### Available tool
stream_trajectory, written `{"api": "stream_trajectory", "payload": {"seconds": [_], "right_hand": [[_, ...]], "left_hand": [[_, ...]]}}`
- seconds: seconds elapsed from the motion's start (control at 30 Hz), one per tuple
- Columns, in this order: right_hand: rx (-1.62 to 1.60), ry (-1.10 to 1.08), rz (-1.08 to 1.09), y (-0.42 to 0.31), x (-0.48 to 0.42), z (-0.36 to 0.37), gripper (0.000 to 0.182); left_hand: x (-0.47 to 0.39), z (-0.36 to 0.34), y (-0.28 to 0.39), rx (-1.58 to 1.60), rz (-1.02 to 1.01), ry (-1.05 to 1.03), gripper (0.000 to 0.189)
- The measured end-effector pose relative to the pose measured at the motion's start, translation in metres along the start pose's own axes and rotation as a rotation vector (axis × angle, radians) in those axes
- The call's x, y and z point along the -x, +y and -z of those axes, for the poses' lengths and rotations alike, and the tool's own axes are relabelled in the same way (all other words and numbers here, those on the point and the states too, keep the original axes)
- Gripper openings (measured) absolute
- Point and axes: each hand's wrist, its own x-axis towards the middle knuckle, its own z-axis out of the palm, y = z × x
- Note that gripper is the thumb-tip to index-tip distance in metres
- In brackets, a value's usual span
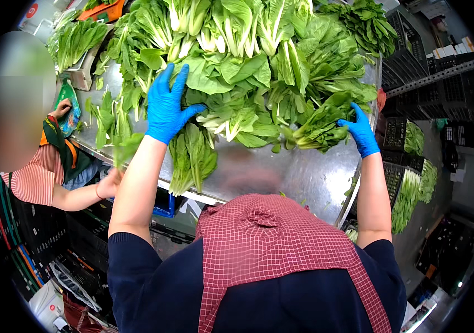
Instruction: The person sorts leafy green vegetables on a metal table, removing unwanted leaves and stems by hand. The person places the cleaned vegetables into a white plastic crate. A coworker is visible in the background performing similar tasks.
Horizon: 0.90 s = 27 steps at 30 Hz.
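My left hand, in a blue glove, is spread over the left part of a heap of leafy greens on a metal table. Its fingers are apart with nothing between them. My right hand, gloved alike, is at the right side of the table, touching a bunch of dark leafy greens; whether it grips the bunch I cannot tell. Pale-stemmed greens lie between my hands. Below my left hand, another bunch of greens rests at the table's near edge.
At the left a co-worker's hand holds blurred greens close beside my left forearm. A scale bearing greens stands at the back left. Black crates are stacked along the right, and more greens fill crates beside the table.
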Motion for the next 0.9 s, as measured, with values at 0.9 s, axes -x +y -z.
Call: {"api": "stream_trajectory", "payload": {"seconds": [0.9], "right_hand": [[0.933,-0.226,1.285,-0.213,0.000,-0.310,0.103]], "left_hand": [[0.042,0.014,-0.060,0.265,0.236,-0.097,0.094]]}}
